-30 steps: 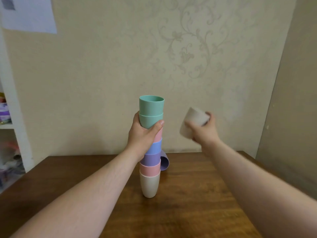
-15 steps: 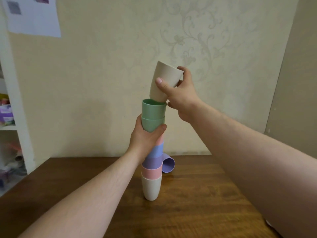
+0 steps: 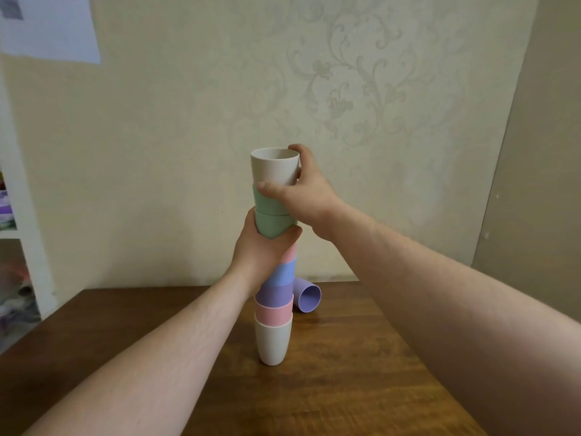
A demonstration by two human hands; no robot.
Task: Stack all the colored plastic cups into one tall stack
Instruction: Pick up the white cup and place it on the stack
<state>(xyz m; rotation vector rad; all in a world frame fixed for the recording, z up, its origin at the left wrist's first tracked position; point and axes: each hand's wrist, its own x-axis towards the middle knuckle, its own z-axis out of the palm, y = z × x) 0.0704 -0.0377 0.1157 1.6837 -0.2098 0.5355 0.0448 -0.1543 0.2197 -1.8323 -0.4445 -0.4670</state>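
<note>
Presently on the wooden table: one stack of nested cups, leaning slightly. Left hand, fingers wrapped tight round its green cups. Right hand, fingers clamped on the beige cup seated at top. Purple cup, on its side behind the base, unstacked. Risk: letting go abruptly or pressing off-centre could topple the column.
</note>
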